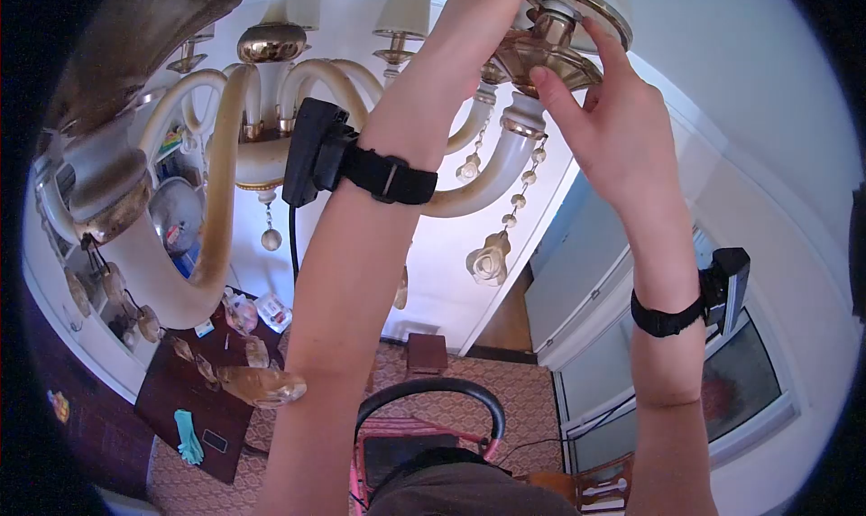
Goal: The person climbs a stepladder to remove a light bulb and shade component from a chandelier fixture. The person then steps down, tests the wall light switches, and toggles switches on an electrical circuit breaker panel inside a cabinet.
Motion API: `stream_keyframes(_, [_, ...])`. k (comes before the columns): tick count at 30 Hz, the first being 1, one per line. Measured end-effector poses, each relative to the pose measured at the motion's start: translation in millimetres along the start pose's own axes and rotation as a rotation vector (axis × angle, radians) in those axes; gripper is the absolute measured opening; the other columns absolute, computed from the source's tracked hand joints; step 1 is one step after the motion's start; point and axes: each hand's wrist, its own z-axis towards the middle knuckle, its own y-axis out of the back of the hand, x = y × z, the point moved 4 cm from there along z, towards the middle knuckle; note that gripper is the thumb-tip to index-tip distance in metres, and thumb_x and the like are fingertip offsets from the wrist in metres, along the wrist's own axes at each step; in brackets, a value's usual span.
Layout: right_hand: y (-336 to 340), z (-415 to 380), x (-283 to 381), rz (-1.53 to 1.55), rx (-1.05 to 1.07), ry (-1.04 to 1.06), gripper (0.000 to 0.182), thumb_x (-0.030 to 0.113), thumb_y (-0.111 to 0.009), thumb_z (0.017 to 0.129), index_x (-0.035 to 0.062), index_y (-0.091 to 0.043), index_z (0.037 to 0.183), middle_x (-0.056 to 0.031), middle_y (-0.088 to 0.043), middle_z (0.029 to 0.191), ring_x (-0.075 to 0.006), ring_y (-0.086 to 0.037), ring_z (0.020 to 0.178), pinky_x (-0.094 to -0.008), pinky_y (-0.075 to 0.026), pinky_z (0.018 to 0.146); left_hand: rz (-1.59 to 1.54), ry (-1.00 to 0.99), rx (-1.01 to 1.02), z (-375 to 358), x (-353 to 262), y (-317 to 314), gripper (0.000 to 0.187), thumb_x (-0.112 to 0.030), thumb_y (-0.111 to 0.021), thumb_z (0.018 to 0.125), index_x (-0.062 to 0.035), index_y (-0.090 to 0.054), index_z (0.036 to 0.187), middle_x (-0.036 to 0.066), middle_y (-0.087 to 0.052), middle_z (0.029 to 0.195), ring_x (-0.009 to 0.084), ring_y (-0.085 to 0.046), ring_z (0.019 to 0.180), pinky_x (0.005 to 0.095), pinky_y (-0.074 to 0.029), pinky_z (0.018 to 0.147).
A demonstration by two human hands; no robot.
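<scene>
High in the head view, my right hand (627, 124) has its thumb and a finger around a tarnished brass dish-shaped lamp holder (546, 56) at the end of a chandelier arm (478, 196). Above the holder is the gold-rimmed underside of a lampshade (613, 15). My left hand (483, 24) reaches to the left side of this same lamp; most of its fingers are cut off by the top edge. Both wrists wear black straps with small devices. A bead string ending in a glass rose (490, 259) hangs below the holder.
Other cream chandelier arms (230, 200) and a shade (403, 9) surround my left forearm, with crystal pendants (262, 385) close by. Far below are a dark table (171, 390) with teal gloves (188, 437) and a phone (215, 440), a ladder top (410, 448) and a small stool (427, 354).
</scene>
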Motion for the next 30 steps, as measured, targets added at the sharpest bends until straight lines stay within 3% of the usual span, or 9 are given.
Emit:
stream_keyframes(4, [-3,0,-8,-0.068,-0.053,0.065,0.071,0.043,-0.063,0.085,-0.0028,-0.042,0.135,-0.0069,-0.054,0.048,-0.0166,-0.054,0.044,-0.0290,-0.040,0.047,0.009,0.015,-0.004,2,0,1,0.079,-0.054,-0.061,0.082,0.0066,-0.042,0.130,0.015,-0.052,0.117,0.0221,-0.056,0.100,0.0326,-0.048,0.081])
stream_keyframes(6, [-2,-1,-7,0.006,0.040,-0.012,0.067,0.035,-0.064,0.083,-0.0067,-0.043,0.130,-0.0201,-0.061,0.060,-0.0382,-0.064,0.062,-0.0436,-0.051,0.057,-0.014,0.048,-0.001,0,1,0,0.080,-0.053,-0.062,0.083,0.0069,-0.040,0.131,0.015,-0.051,0.118,0.0227,-0.056,0.099,0.0323,-0.048,0.081])
stream_keyframes(9, [6,-4,-7,0.112,0.134,-0.057,0.069,0.036,-0.066,0.082,-0.0035,-0.041,0.133,-0.0196,-0.061,0.059,-0.0356,-0.064,0.058,-0.0395,-0.049,0.053,0.013,0.013,-0.071,-2,-2,-3,0.069,-0.052,-0.061,0.084,0.0029,-0.049,0.124,0.011,-0.057,0.108,0.0189,-0.057,0.093,0.0297,-0.048,0.078])
stream_keyframes(13, [32,-7,-12,0.122,0.168,-0.018,0.058,0.035,-0.065,0.085,0.0000,-0.050,0.129,-0.0108,-0.061,0.057,-0.0250,-0.060,0.050,-0.0329,-0.047,0.050,-0.023,-0.049,-0.037,3,6,3,0.097,-0.050,-0.072,0.073,0.0077,-0.026,0.138,0.019,-0.053,0.115,0.0236,-0.062,0.089,0.0324,-0.051,0.077])
stream_keyframes(14, [42,-2,-24,0.296,0.178,-0.051,0.051,0.035,-0.064,0.087,0.0011,-0.055,0.124,-0.0066,-0.061,0.059,-0.0194,-0.058,0.051,-0.0301,-0.047,0.051,0.036,-0.034,-0.040,1,7,3,0.071,-0.054,-0.062,0.082,-0.0004,-0.044,0.126,0.009,-0.052,0.115,0.0191,-0.059,0.095,0.0319,-0.049,0.084])
stream_keyframes(17, [77,38,-52,0.563,0.058,0.068,0.038,0.036,-0.060,0.092,0.0026,-0.065,0.111,0.0016,-0.059,0.072,-0.0079,-0.053,0.063,-0.0261,-0.046,0.057,0.026,-0.020,-0.050,-4,4,1,0.073,-0.056,-0.061,0.081,-0.0010,-0.044,0.126,0.009,-0.051,0.116,0.0197,-0.058,0.096,0.0321,-0.050,0.084])
stream_keyframes(21, [97,127,-80,0.595,0.097,0.220,0.040,0.035,-0.057,0.093,0.0051,-0.060,0.119,-0.0035,-0.064,0.110,-0.0148,-0.061,0.099,-0.0286,-0.046,0.091,0.090,-0.049,-0.058,-8,1,-1,0.082,-0.062,-0.058,0.080,-0.0013,-0.040,0.132,0.012,-0.046,0.126,0.0223,-0.060,0.094,0.0303,-0.049,0.082])
stream_keyframes(24, [92,170,-62,0.713,0.156,0.122,0.040,0.026,-0.062,0.088,0.0003,-0.056,0.119,-0.0112,-0.064,0.110,-0.0196,-0.056,0.109,-0.0333,-0.046,0.090,0.112,-0.136,-0.059,-4,4,0,0.084,-0.063,-0.057,0.080,0.0018,-0.042,0.131,0.013,-0.051,0.122,0.0221,-0.061,0.090,0.0290,-0.049,0.078])
stream_keyframes(30, [50,247,-73,0.857,0.840,-0.126,0.028,0.018,-0.056,0.092,-0.0004,-0.062,0.112,-0.0110,-0.066,0.108,-0.0214,-0.062,0.098,-0.0378,-0.050,0.090,0.051,-0.112,-0.107,-1,7,6,0.109,-0.065,-0.070,0.064,0.0072,-0.033,0.137,0.019,-0.057,0.118,0.0251,-0.057,0.106,0.0339,-0.046,0.090])
